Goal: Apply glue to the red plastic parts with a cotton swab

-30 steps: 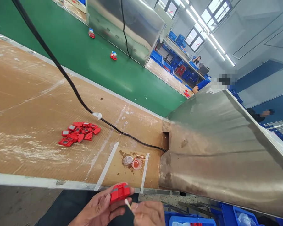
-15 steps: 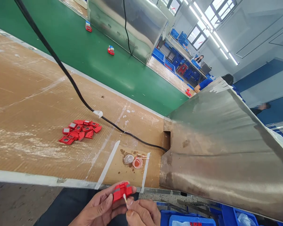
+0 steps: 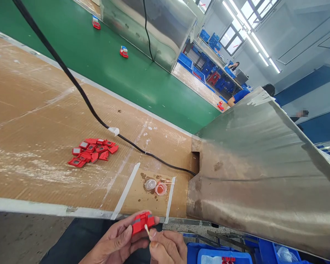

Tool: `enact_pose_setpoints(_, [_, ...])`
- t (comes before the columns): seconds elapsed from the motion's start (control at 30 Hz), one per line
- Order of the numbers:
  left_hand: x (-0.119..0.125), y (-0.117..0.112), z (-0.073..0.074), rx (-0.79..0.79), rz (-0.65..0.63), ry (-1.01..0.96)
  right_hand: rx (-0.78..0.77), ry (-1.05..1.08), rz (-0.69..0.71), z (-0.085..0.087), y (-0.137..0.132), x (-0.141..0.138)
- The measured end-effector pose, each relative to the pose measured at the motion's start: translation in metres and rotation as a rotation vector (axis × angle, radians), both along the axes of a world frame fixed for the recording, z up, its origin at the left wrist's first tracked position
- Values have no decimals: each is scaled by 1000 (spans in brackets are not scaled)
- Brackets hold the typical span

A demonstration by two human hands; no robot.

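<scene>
I could read no text, label, brand, number or sign anywhere. The red part (image 3: pixel 142 222) that I held bore grey patches but no lettering that I could make out. The pile of red pieces (image 3: pixel 92 151) on the cardboard to the left of the black cable (image 3: pixel 99 119) showed only small grey squares, too small to read. The steel hood (image 3: pixel 264 176) to the right of that cable was bare of markings, and the blue bins (image 3: pixel 209 40) far beyond it were too distant and blurred to show any writing.
</scene>
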State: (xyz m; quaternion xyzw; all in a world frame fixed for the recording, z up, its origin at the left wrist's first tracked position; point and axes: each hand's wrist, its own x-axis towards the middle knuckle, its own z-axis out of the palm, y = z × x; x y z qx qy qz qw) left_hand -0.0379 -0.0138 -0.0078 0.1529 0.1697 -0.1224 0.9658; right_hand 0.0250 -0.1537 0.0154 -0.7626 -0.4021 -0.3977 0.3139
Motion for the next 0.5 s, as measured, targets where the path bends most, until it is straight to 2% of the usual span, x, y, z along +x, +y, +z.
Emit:
enact_pose_setpoints(0.17, [1,2,4,7,2,3,111,89,-38,-4,14,-9])
enact_pose_setpoints(0.37, [0,4,-2,-48,-38,-69,227,88,-127,-11,19,-14])
enact_pose_setpoints(0.5, [1,5,15,-3,-46,29,226,123,-131,-8,20,-16])
